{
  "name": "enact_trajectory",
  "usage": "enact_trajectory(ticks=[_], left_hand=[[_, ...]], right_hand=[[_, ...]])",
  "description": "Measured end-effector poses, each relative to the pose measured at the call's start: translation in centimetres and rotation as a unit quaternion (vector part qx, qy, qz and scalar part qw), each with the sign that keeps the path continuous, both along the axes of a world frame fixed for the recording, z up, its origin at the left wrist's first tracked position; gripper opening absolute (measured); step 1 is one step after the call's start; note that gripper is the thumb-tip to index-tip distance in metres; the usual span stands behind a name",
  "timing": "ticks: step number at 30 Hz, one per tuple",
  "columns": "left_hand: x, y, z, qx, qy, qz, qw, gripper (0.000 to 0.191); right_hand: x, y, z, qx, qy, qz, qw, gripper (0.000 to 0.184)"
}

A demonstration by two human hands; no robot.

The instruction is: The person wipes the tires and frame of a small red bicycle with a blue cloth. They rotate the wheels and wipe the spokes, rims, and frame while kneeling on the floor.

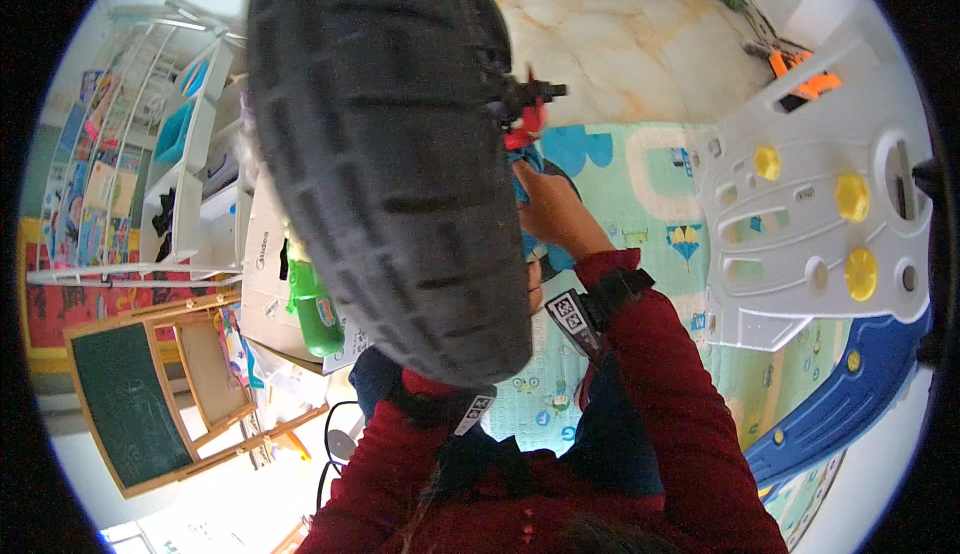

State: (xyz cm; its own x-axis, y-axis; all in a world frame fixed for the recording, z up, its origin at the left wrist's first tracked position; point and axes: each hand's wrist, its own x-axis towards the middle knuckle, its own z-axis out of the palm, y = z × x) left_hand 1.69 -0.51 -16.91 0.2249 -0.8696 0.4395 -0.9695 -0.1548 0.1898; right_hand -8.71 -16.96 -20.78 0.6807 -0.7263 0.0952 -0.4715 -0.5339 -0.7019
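Note:
A large black rubber tyre (pixel 397 179) with a blocky tread fills the upper middle, close to the camera. Behind its right side a black axle end and a red part (pixel 528 124) show. My right hand (pixel 551 205) is just right of the tyre, its fingers against a blue cloth (pixel 525 158); whether the hand grips it cannot be told. Fingertips show at the tyre's lower right edge, and whose they are is unclear. The tyre hides my left hand; only the left red sleeve and a wrist strap come out below it.
A grey plastic play panel (pixel 795 254) with yellow knobs and a blue slide (pixel 840 396) stand at the right. A patterned play mat (pixel 637 231) covers the floor. At the left are a white shelf (pixel 180 261), a chalkboard easel (pixel 127 404), a cardboard box (pixel 262 306) and a green bottle-shaped object (pixel 316 321).

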Motion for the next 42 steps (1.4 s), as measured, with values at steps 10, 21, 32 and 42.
enact_trajectory(ticks=[10, 21, 32, 42], left_hand=[[-0.4, -0.9, -0.7, -0.045, 0.219, -0.169, 0.96, 0.06], [-2.9, -1.2, 5.0, -0.187, 0.306, -0.169, 0.918, 0.076], [-2.6, 0.6, 4.9, -0.129, 0.298, -0.059, 0.944, 0.07], [-1.7, 1.2, 4.7, -0.11, 0.341, -0.054, 0.932, 0.074]], right_hand=[[-1.5, 3.0, 1.1, 0.052, -0.004, 0.065, 0.997, 0.053], [-3.4, 8.4, 0.5, 0.084, -0.09, 0.007, 0.992, 0.054], [-5.4, 13.6, 0.2, 0.393, -0.272, -0.038, 0.878, 0.055], [-6.4, 17.6, 8.0, 0.422, -0.31, -0.035, 0.851, 0.039]])
